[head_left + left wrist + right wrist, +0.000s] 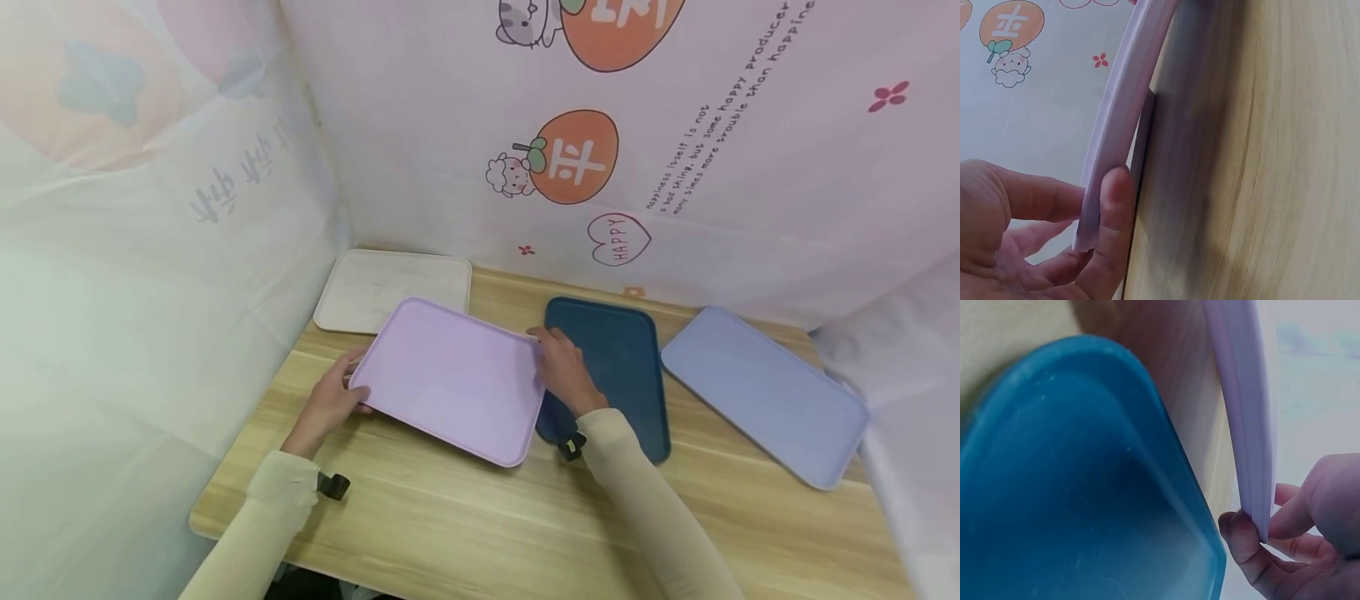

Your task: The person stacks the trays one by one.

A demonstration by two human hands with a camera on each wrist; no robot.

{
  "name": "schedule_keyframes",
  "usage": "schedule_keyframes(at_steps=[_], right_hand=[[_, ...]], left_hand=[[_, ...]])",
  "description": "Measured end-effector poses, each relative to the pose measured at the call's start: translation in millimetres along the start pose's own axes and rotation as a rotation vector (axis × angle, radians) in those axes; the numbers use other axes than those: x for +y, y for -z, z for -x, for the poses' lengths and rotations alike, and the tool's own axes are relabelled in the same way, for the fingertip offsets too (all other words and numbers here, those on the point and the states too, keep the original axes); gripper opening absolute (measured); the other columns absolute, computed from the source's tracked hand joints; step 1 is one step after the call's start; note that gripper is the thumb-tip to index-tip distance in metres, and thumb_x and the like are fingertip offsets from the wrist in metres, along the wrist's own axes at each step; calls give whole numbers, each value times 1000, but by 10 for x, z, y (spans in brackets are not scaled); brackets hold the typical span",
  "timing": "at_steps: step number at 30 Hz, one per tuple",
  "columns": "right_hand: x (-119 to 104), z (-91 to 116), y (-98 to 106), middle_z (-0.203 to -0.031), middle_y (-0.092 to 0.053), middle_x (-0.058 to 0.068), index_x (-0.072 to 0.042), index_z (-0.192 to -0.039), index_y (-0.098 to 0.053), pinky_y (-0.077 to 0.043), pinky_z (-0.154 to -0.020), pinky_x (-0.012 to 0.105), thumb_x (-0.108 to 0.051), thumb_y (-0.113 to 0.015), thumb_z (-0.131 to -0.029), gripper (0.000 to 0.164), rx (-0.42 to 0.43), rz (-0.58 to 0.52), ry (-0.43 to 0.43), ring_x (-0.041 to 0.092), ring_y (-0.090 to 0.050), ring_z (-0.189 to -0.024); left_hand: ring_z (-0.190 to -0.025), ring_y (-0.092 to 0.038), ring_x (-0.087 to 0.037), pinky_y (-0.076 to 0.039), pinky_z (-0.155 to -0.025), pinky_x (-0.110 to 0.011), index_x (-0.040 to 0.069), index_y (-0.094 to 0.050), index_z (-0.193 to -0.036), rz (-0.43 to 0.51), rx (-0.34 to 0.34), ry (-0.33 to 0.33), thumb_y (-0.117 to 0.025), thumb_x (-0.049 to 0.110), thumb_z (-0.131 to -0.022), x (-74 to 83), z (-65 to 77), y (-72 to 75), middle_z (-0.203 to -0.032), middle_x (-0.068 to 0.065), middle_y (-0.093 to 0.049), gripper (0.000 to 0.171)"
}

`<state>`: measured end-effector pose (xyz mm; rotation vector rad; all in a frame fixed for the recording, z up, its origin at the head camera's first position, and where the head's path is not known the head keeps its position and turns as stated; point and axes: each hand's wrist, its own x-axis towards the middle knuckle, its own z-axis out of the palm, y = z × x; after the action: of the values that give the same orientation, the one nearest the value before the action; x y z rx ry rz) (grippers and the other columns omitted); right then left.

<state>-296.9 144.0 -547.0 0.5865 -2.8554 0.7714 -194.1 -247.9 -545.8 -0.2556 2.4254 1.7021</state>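
Observation:
A lilac rectangular tray (pixel 450 379) is held between both hands, raised a little off the wooden table. My left hand (pixel 330 404) grips its left end, thumb on one face and fingers on the other; the left wrist view shows this pinch on the tray's edge (pixel 1113 125). At the opposite end my right hand (pixel 566 371) pinches the rim, which the right wrist view shows edge-on with the fingers (pixel 1244 537) around it. Beneath the right forearm lies a dark blue tray (pixel 618 358). Part of a white tray (pixel 393 283) is hidden behind the lilac one.
A light blue tray (pixel 765 396) lies slanted at the right of the wooden table (pixel 420 517), close to the dark blue one. Printed white cloth (pixel 420 142) hangs along the back and both sides. A black strap device (pixel 333 486) sits at the left wrist.

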Motion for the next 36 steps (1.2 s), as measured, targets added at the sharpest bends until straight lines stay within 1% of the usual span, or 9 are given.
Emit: schedule_keyframes(at_steps=[6, 13, 17, 20, 23, 26, 28, 32, 36], right_hand=[[19, 25, -12, -122, -70, 29, -4, -146, -65, -63, -84, 61, 12, -67, -95, 53, 3, 10, 0, 46, -72, -101], [22, 72, -15, -118, -70, 28, -1, -135, -71, -62, -85, 64, 12, -67, -93, 44, 27, -31, 0, 47, -72, -100], [9, 82, -7, -118, -69, 28, 1, -136, -71, -62, -89, 62, 12, -64, -95, 43, 16, -33, -36, 46, -71, -102], [-6, 79, -2, -120, -69, 29, 1, -137, -70, -61, -92, 62, 13, -62, -96, 43, 9, -33, -65, 46, -71, -106], [-21, 70, -11, -121, -69, 29, 2, -137, -70, -60, -94, 63, 13, -61, -96, 44, 10, -34, -75, 46, -71, -108], [-37, 61, -13, -121, -69, 30, 3, -137, -70, -60, -94, 63, 13, -61, -96, 43, 10, -42, -79, 47, -71, -108], [-36, 59, -16, -120, -70, 29, 4, -137, -70, -60, -95, 63, 12, -61, -96, 43, 12, -39, -82, 46, -71, -108], [-23, 75, -4, -121, -70, 30, 6, -137, -69, -59, -96, 63, 13, -61, -96, 43, 12, -34, -85, 46, -71, -110], [-3, 100, -1, -124, -70, 30, 7, -138, -68, -59, -98, 63, 13, -59, -96, 43, 5, -32, -97, 47, -70, -114]], left_hand=[[-133, -59, -47, -67, -79, -31, 7, -29, -171, 93, 63, 0, -53, -12, -99, 28, -16, -52, -167, -33, -40, 79], [-140, -58, -44, -65, -82, -28, 9, -33, -170, 174, 165, -1, -55, -4, -103, 71, 3, -62, -168, -26, -44, 72], [-144, -55, -38, -63, -94, -27, 11, -30, -172, 276, 184, 8, -57, 0, -105, 124, -5, -75, -175, -16, -36, 73], [-150, -49, -36, -56, -114, -37, 15, -27, -173, 343, 180, 0, -60, 1, -105, 179, -18, -113, -179, -11, -29, 77], [-164, -32, -34, -37, -131, -44, 19, -25, -175, 359, 149, -20, -64, 2, -104, 227, -33, -175, -184, -9, -11, 82], [-170, -10, -32, -22, -137, -43, 18, -21, -176, 381, 106, -67, -63, -5, -102, 242, -66, -245, -184, -6, 16, 88], [-171, -1, -30, -17, -137, -41, 16, -20, -176, 404, 92, -99, -60, -10, -101, 236, -94, -292, -180, -3, 32, 89], [-170, -7, -34, -21, -135, -42, 11, -21, -175, 425, 97, -152, -54, -16, -101, 208, -171, -382, -177, -5, 37, 86], [-166, -23, -40, -32, -132, -46, 18, -12, -177, 377, 153, -128, -55, -7, -106, 184, -236, -459, -182, -8, 21, 86]])
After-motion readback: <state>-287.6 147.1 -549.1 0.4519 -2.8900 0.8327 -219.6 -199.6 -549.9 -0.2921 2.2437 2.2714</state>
